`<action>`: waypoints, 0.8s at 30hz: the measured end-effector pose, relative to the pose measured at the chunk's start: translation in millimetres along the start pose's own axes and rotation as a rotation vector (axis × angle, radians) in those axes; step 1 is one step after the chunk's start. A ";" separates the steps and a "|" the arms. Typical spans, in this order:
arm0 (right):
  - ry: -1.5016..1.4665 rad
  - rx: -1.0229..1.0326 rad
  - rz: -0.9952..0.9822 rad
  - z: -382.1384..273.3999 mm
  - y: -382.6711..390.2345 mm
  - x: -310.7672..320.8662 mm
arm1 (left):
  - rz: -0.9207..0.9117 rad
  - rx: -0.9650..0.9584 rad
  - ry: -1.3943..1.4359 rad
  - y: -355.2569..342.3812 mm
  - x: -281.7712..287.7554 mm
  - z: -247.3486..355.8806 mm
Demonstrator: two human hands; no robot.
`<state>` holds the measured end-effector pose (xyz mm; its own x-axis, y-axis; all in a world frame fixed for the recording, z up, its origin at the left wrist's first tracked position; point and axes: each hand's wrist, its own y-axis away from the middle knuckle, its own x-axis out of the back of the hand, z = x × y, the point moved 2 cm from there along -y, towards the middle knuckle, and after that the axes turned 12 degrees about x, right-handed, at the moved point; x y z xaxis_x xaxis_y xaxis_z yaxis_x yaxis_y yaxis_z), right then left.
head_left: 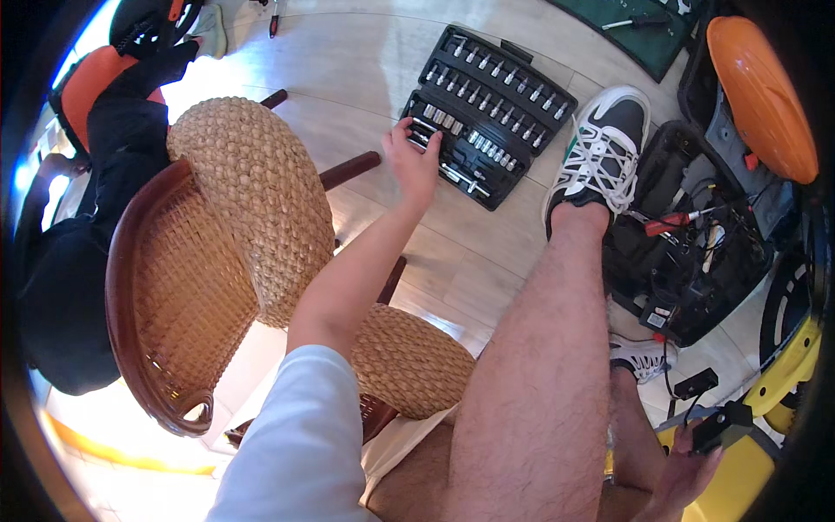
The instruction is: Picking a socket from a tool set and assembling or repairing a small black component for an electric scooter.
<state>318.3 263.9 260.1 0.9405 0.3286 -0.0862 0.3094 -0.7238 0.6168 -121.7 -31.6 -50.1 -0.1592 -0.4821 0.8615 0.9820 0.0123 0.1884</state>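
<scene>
The left hand (413, 170) reaches to the far middle of the scene, its fingers and thumb slightly apart at the left end of an open black socket case (500, 90); whether it pinches a piece there cannot be told. The case lies opened flat at an angle on the pale floor (470, 287), its far half lined with two rows of silver bits and its near half carrying silver sockets (492, 150) and a bar. Just right of it stands a white and dark laced shoe (600, 130) on the wearer's foot. The right hand (680, 477), near right, is closed round a black block (724, 426) with a dark cable near it. Farther away, right of the shoe, a black tool case (696, 331) holds tangled cables and a red-handled screwdriver (668, 224); a small white label (658, 315) with dark print sits on its near side, too small to read. An orange shell (761, 96) leans at the far right, near a green mat (645, 54). A wicker chair (174, 296) stands on the left.
</scene>
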 end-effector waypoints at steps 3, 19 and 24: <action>0.023 0.044 0.027 3.0 -3.3 0.0 | 0.001 -0.010 0.009 -3.3 3.2 -5.7; 0.055 0.054 -0.070 -1.2 -7.4 -11.0 | 0.009 0.062 0.041 3.3 20.5 -27.2; 0.067 0.061 -0.016 -0.4 -5.6 -10.5 | 0.014 0.019 0.028 3.2 20.3 -28.0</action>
<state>306.6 264.8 257.9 0.9247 0.3784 -0.0419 0.3339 -0.7532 0.5667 -119.0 -65.9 -45.3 -0.1420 -0.5058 0.8509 0.9821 0.0355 0.1850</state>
